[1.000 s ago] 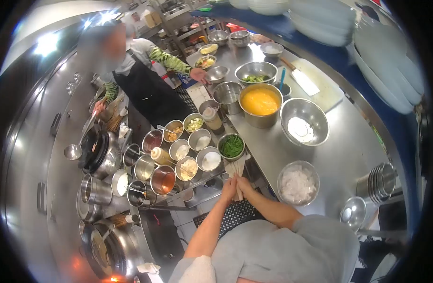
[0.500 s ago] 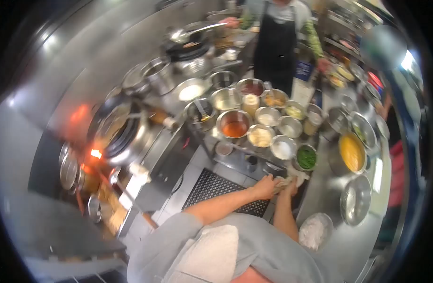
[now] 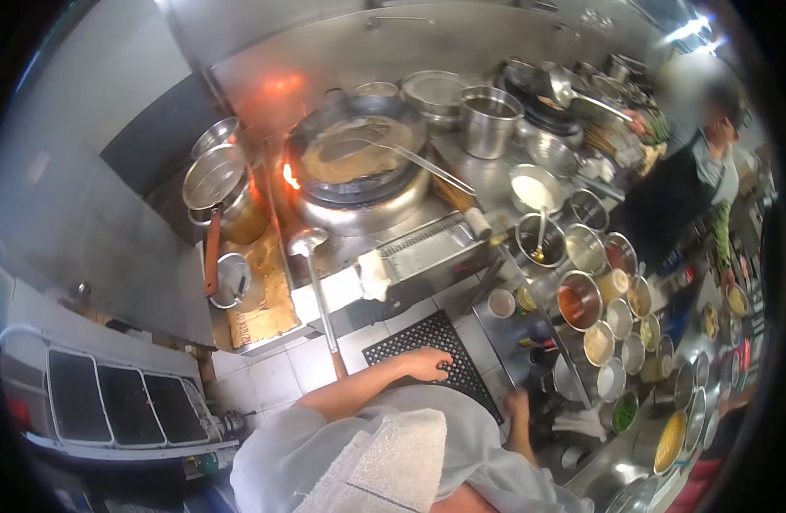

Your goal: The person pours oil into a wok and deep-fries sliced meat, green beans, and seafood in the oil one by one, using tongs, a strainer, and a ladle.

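My left hand (image 3: 429,364) is held in front of my body above the black perforated floor mat (image 3: 423,342), its fingers curled with nothing visible in them. Lower and to the right is my right hand (image 3: 518,406), near the counter's side; it is blurred and its fingers do not show clearly. A pale cloth (image 3: 581,421) lies at the counter edge beyond the right hand, apart from it. Closest to my left forearm is a long-handled ladle (image 3: 321,299), resting across the stove's front edge with its wooden handle end pointing toward me.
A large wok (image 3: 359,145) holding a wire skimmer (image 3: 359,147) sits on the burner, with a flame (image 3: 290,176) at its left side. Pots (image 3: 218,179) stand farther left. Several ingredient containers (image 3: 579,301) line the counter at right. A co-worker (image 3: 679,188) holds another ladle (image 3: 581,96).
My view has turned left toward the stove. Both hands have let go of the cloth and moved apart; the left hand is now farther from the counter.
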`<state>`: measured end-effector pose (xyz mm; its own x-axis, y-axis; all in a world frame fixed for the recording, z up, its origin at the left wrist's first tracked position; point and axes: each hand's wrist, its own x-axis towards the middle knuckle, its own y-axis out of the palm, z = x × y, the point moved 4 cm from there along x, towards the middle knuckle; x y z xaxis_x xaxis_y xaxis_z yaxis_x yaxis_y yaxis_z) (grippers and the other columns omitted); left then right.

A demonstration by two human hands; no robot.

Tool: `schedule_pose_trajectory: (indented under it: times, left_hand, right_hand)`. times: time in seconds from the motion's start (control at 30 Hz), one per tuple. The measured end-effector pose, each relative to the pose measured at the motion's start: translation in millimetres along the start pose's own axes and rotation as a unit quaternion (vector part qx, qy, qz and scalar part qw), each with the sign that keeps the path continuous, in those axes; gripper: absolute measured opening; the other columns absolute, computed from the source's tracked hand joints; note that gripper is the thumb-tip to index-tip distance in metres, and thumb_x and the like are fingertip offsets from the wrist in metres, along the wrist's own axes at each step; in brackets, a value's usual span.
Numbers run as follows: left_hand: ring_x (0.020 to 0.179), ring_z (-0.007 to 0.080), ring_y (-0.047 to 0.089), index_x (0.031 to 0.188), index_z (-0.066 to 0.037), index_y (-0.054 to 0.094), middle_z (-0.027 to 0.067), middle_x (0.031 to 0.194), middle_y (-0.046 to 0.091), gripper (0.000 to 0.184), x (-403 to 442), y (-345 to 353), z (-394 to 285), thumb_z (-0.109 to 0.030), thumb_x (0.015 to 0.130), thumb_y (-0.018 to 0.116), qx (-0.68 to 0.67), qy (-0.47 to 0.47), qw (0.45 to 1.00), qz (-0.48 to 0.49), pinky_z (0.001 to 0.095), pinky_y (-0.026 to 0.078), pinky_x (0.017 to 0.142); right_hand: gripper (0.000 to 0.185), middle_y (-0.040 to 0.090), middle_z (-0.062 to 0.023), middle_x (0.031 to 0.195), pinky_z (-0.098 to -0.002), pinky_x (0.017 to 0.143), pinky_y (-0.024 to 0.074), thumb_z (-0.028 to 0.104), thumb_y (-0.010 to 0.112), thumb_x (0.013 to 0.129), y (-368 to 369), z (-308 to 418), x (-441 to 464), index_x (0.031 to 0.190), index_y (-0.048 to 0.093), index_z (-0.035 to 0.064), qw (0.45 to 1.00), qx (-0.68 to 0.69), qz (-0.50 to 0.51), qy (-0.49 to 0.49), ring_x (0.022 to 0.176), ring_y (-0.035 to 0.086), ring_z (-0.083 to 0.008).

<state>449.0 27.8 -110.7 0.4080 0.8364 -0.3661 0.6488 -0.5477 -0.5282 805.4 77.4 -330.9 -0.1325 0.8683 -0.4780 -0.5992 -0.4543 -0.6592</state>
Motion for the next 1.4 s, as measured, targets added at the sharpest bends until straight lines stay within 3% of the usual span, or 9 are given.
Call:
schedule_pose_trajectory:
  times: [0.03,0.1,0.13,0.3,0.4,0.67,0.77,1.07,1.4]
  left_hand:
    - [0.090,0.0256,0.063,0.115,-0.002,0.056,0.0178,0.106,0.062,0.042,-21.7,-20.6,-9.9,-0.027,0.082,0.062,-0.021,-0.023,0.999,-0.026,0.0350,0.049,0.078]
    - [0.091,0.0242,0.063,0.115,-0.002,0.056,0.0171,0.106,0.062,0.041,-46.6,-43.6,-7.3,-0.026,0.083,0.062,-0.080,-0.036,0.993,-0.074,0.0338,0.050,0.078]
    - [0.091,0.0236,0.064,0.115,-0.002,0.055,0.0167,0.107,0.062,0.041,-57.4,-49.7,-5.4,-0.026,0.083,0.062,-0.108,-0.042,0.989,-0.096,0.0331,0.050,0.078]
    - [0.090,0.0185,0.063,0.116,-0.001,0.055,0.0133,0.102,0.065,0.034,-103.1,-65.3,6.0,-0.013,0.085,0.059,-0.216,-0.042,0.922,-0.320,0.0301,0.051,0.077]
    - [0.087,0.0156,0.062,0.115,0.000,0.056,0.0105,0.100,0.065,0.033,-130.5,-47.3,21.9,-0.011,0.084,0.060,-0.243,-0.105,0.876,-0.404,0.0280,0.050,0.077]
    - [0.085,0.0162,0.062,0.112,0.002,0.057,0.0108,0.096,0.064,0.027,-188.0,8.6,26.5,-0.007,0.086,0.058,-0.379,-0.172,0.708,-0.570,0.0280,0.050,0.076]
    - [0.085,0.0143,0.062,0.105,0.001,0.058,0.0066,0.095,0.064,0.019,-188.3,-8.7,12.6,-0.006,0.088,0.056,-0.451,-0.161,0.625,-0.617,0.0276,0.051,0.074]
    - [0.071,0.0237,0.059,0.102,0.003,0.059,0.0153,0.086,0.063,0.024,-171.4,-47.5,-20.8,-0.007,0.080,0.061,-0.024,-0.351,0.657,-0.667,0.0343,0.048,0.066]
    - [0.055,0.0302,0.057,0.088,0.001,0.061,0.0175,0.056,0.055,0.026,-197.1,-14.4,-14.7,-0.024,0.088,0.058,-0.173,-0.394,0.661,-0.615,0.0397,0.043,0.054]
  right_hand:
    - [0.012,0.055,-0.0048,0.067,-0.0293,0.052,0.0422,0.011,0.062,0.079,-19.0,76.1,30.4,0.079,0.056,0.0009,0.976,0.136,-0.094,-0.144,0.061,0.052,-0.0111]
    - [0.019,0.060,-0.0053,0.078,-0.0263,0.065,0.0453,0.017,0.059,0.086,-82.0,277.2,34.9,0.094,0.060,-0.0007,0.925,0.168,-0.107,-0.324,0.073,0.054,-0.0105]
    - [0.027,0.064,-0.0153,0.094,-0.0320,0.076,0.0487,0.017,0.059,0.088,-110.2,368.2,17.3,0.106,0.059,-0.0025,0.918,0.146,-0.130,-0.346,0.086,0.063,-0.0230]
    - [0.035,0.055,-0.0219,0.104,-0.0422,0.078,0.0479,0.005,0.058,0.082,-134.4,590.8,71.4,0.117,0.053,0.0009,0.743,-0.026,-0.290,-0.603,0.090,0.057,-0.0410]
    - [0.041,0.053,-0.0224,0.108,-0.0449,0.081,0.0474,0.004,0.057,0.081,-94.9,621.2,111.3,0.122,0.050,0.0017,0.813,-0.250,-0.100,-0.516,0.095,0.057,-0.0431]
    - [0.043,0.057,-0.0273,0.113,-0.0420,0.090,0.0445,0.004,0.052,0.082,-151.9,673.6,146.2,0.125,0.049,0.0007,0.770,-0.149,-0.040,-0.620,0.107,0.054,-0.0396]
    - [0.042,0.053,-0.0233,0.122,-0.0399,0.097,0.0396,0.010,0.052,0.086,-154.2,713.2,126.0,0.127,0.048,0.0010,0.824,-0.178,-0.012,-0.537,0.116,0.048,-0.0371]
    - [0.039,0.055,-0.0282,0.114,-0.0429,0.092,0.0422,0.008,0.054,0.087,-98.1,723.8,152.7,0.125,0.049,0.0006,0.760,-0.170,0.018,-0.627,0.111,0.051,-0.0393]
    - [0.040,0.054,-0.0202,0.092,-0.0437,0.080,0.0443,0.015,0.054,0.089,-156.3,673.7,97.3,0.128,0.050,0.0089,0.695,-0.308,-0.040,-0.648,0.091,0.056,-0.0374]
